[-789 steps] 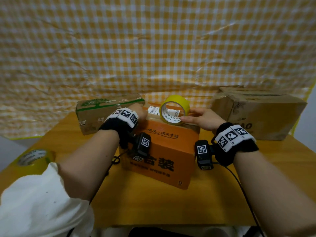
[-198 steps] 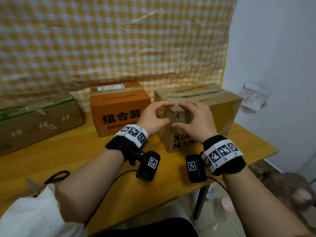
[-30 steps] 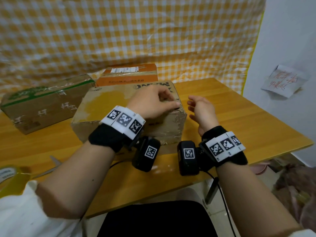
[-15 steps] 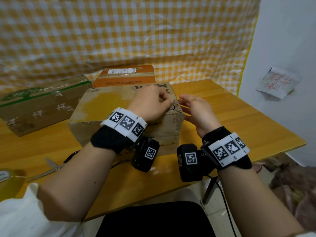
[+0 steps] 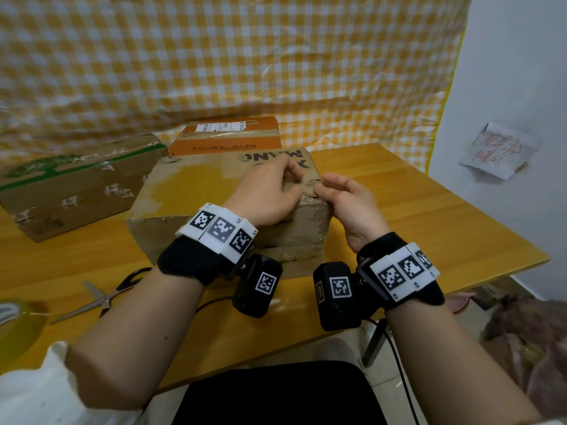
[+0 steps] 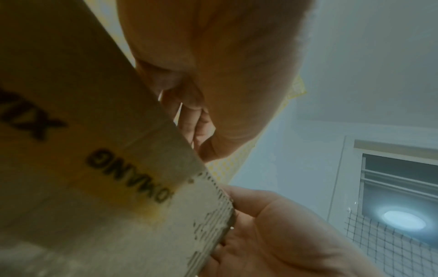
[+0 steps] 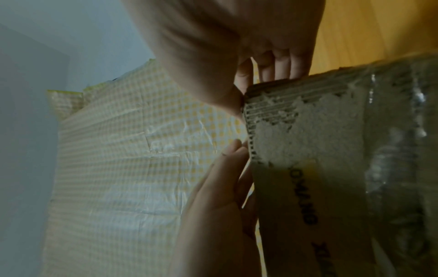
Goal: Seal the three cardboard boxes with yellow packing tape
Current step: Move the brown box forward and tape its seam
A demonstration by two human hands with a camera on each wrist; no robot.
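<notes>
A large brown box (image 5: 208, 191) lies at the table's middle, printed side up, with old clear tape on its near face. My left hand (image 5: 276, 191) rests on its top right corner, fingers curled, tips pinching the torn edge (image 6: 213, 187). My right hand (image 5: 343, 200) meets it from the right, thumb (image 7: 233, 105) on the torn corner and fingers (image 7: 279, 63) along the far face. An orange box (image 5: 227, 136) stands behind. A brown box with green print (image 5: 76, 182) lies at the left. The yellow tape roll (image 5: 15, 320) sits at the lower left edge.
Scissors (image 5: 101, 299) lie on the wooden table (image 5: 414, 210) in front of the green-printed box. A checked yellow cloth (image 5: 214, 72) hangs behind. The table's right edge drops off beside a white wall with a paper note (image 5: 494, 151).
My right hand was apart from the box, fingers spread. It has moved left onto the torn corner. My left hand stays on that corner.
</notes>
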